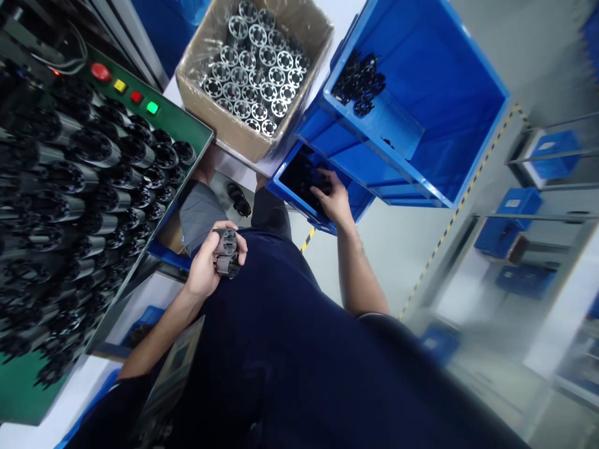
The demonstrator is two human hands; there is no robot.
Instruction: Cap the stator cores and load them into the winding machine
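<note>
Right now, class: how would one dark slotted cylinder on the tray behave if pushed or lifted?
Each cylinder looks like rigid metal, so probably stiff and fairly heavy for its size. On its side, it would likely roll. The left hand holds two similar parts, so one should be easy to lift.

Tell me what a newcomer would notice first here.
Dark slotted cylinders crowd a green tray on the left, beside a red button. Top centre, a cardboard box holds shiny metal cylinders beside a large blue bin. Centre, the left hand holds two dark cylinders.
</note>
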